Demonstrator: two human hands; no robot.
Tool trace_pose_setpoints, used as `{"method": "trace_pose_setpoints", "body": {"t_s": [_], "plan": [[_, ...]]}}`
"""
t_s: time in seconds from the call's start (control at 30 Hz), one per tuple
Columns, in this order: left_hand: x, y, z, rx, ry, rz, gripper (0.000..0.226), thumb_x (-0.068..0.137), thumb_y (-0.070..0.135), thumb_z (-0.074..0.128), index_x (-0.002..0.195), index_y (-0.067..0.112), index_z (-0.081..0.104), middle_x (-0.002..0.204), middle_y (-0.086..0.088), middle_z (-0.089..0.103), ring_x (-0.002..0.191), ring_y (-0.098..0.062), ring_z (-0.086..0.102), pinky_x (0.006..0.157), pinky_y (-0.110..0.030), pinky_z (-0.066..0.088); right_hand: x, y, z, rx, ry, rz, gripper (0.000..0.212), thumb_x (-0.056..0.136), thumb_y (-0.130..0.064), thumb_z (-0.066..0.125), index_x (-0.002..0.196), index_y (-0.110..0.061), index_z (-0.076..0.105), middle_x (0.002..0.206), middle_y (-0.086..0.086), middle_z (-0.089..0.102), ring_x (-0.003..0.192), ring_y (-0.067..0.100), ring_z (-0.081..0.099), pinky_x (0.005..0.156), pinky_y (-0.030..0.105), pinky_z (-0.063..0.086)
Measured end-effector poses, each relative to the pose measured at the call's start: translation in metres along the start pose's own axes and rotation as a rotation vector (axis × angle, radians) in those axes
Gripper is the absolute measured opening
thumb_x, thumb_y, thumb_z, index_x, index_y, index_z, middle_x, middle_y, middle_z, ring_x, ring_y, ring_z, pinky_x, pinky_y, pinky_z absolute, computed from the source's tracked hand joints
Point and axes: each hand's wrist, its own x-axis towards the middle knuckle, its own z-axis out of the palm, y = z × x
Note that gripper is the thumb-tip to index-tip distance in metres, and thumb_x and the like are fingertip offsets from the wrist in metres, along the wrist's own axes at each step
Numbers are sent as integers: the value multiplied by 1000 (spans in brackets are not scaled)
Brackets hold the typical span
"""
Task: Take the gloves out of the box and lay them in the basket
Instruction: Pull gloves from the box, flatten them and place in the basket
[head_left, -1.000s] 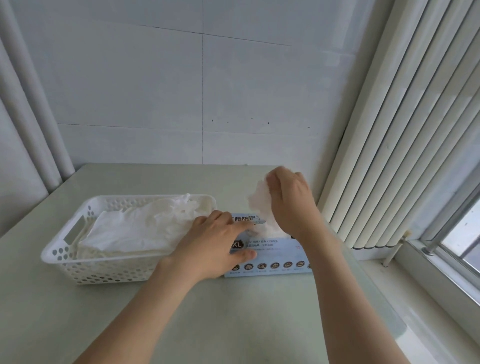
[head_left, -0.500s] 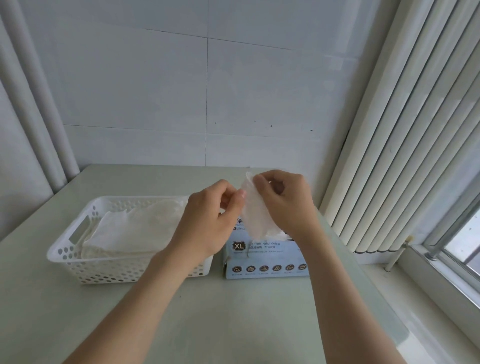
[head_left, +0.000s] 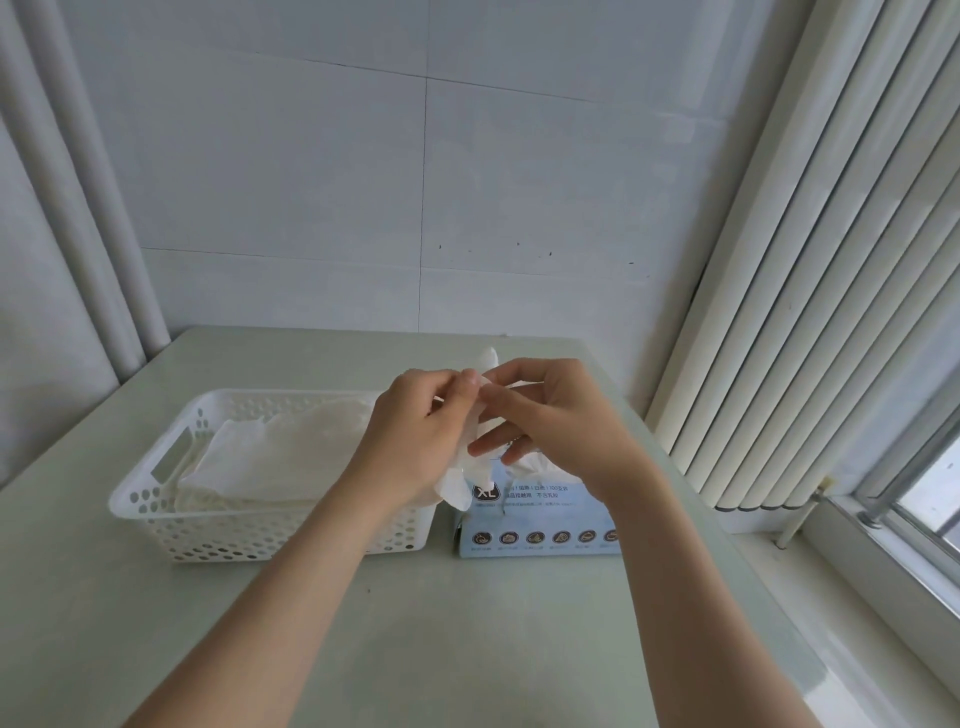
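**One glove up between both hands, above the box**

I am working at a pale green tabletop (head_left: 467, 649); a wide stretch of it is lying between me and the two containers. Its right edge is running close past the box, with white vertical blinds (head_left: 810, 312) beyond. The white perforated plastic basket (head_left: 156, 499) is sitting on the left with a stack of flat white gloves (head_left: 270, 452) inside, and the pale blue cardboard glove box (head_left: 535, 525) is just beside it. The box front is showing "XL" and "100" above a row of round icons; the small print I cannot read. I am holding a thin white glove (head_left: 465, 483) over the box's left end. My left hand (head_left: 410, 436) is pinching its top and my right hand (head_left: 561, 421) is pinching alongside, other fingers loosely spread.
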Motion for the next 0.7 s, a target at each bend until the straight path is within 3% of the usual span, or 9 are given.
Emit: {"method": "trace_pose_setpoints", "body": {"t_s": [0.1,0.2,0.33,0.43,0.5,0.57,0.63,0.7], "plan": [[-1,2,-1,-34,-18,14,39,108,41,50,87,20,74,75,-2,69,72,-19,62,67,-29,46,0,-1,3,-58,13,-9,22,104,-23,69,105,-1,70,88,11,81,79,31,81,74,51,62],[-2,3,0,-22,6,31,42,107,38,52,76,13,65,59,10,51,57,-10,45,55,-20,35,1,-1,7,-122,40,-23,22,102,-25,72,102,-3,69,84,9,81,75,28,81,70,47,62],[1,-2,-4,-31,122,25,43,110,31,46,77,4,52,60,9,38,57,-11,34,58,-33,29,3,-2,5,-68,146,9,14,99,-15,68,97,-2,66,77,9,80,64,27,77,63,40,58],[3,-2,-10,-53,207,7,42,112,27,41,74,9,44,58,13,39,54,-7,33,56,-31,29,6,2,1,-154,359,11,17,89,-16,65,80,-1,62,60,1,69,50,18,58,57,36,53],[5,-1,-15,-68,230,1,43,113,27,39,71,16,39,54,14,37,52,-6,33,54,-28,28,8,5,-2,-302,440,13,24,82,-19,66,74,2,58,55,0,54,52,17,47,56,31,44],[5,2,-19,-96,197,-5,43,113,28,38,72,16,38,56,15,34,55,-7,31,57,-28,27,6,6,-5,-451,397,38,24,79,-21,68,76,1,59,62,4,56,60,23,48,57,29,39],[5,1,-23,-134,157,-9,42,112,29,39,75,10,43,63,12,36,61,-9,33,62,-30,29,2,3,-7,-625,262,94,14,83,-20,68,93,-11,65,92,1,66,84,23,58,61,25,40],[4,2,-25,-153,85,8,43,111,36,41,83,5,55,71,-11,45,69,-13,42,68,-32,35,0,2,-8,-734,162,105,32,89,-14,64,120,-21,60,119,-4,57,106,16,53,69,16,36]]}}
